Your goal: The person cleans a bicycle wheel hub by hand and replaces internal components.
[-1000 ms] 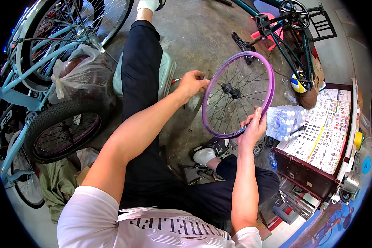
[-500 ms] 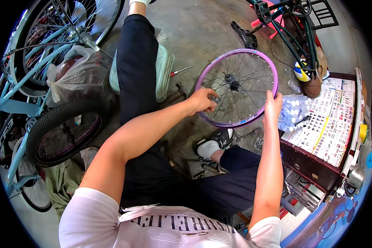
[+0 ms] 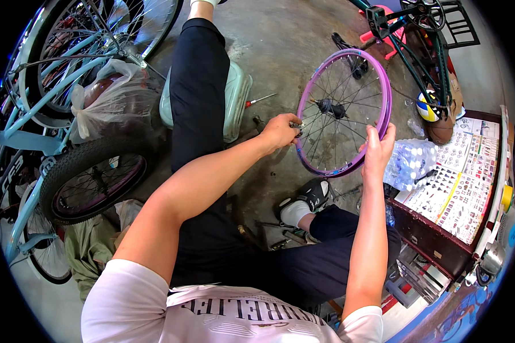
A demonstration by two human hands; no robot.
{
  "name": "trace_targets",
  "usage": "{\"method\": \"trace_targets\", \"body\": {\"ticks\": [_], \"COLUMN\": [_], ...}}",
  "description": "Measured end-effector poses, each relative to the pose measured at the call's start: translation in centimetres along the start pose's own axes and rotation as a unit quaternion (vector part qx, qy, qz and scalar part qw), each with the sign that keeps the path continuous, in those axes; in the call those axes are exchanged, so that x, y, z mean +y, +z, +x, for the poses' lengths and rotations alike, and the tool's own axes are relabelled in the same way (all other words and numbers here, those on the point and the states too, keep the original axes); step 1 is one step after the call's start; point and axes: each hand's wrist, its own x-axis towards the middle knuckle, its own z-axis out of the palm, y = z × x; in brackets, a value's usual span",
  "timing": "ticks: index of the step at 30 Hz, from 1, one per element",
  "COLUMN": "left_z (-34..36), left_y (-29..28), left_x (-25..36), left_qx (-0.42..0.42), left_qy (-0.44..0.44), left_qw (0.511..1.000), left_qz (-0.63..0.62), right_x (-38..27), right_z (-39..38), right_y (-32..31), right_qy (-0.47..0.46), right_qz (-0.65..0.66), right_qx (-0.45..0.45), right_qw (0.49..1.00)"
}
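Observation:
A purple bicycle wheel rim (image 3: 387,86) with dark spokes and a black hub (image 3: 331,108) is held up in front of me, tilted, with no tyre on it. My right hand (image 3: 379,150) grips the rim at its right side, thumb up. At the rim's left edge is my left hand (image 3: 280,131), its fingers closed on a small grey metal tool (image 3: 296,127). The tool's exact kind is hard to make out. It is close to the rim and the spoke ends.
On the floor lie a red-handled screwdriver (image 3: 261,100) and a pale green plastic box (image 3: 238,103). Light blue bicycles (image 3: 37,108) and a fat-tyred wheel (image 3: 51,191) crowd the left. To the right are wrapped water bottles (image 3: 409,166), a brown cabinet (image 3: 426,234) and a dark green bike frame (image 3: 409,60).
The wheel has tilted more on edge and shifted slightly right and up in view. Both hands have moved with it, keeping their places at the rim.

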Motion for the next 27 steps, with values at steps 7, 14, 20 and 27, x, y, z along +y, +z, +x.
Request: {"method": "trace_targets", "body": {"ticks": [7,14,20,27], "left_z": [1.0,1.2,1.5,-0.1], "left_y": [-0.2,0.1,0.7,2.7], "left_x": [-0.5,-0.6,0.0,-2.7], "left_qx": [0.031,0.027,0.027,-0.084], "left_qy": [-0.022,-0.004,0.018,0.055], "left_qw": [0.999,0.999,0.999,0.994], "left_qz": [-0.011,0.047,0.033,0.047], "right_x": [0.8,2.5,2.2,-0.6], "right_z": [-0.3,-0.6,-2.0,0.5], "right_y": [-0.7,-1.8,-2.1,-1.8], "right_qy": [-0.023,-0.021,-0.066,0.013], "right_qz": [-0.085,-0.108,-0.162,-0.066], "right_qx": [-0.002,0.013,0.025,0.004], "right_qw": [0.996,0.994,0.984,0.998]}}
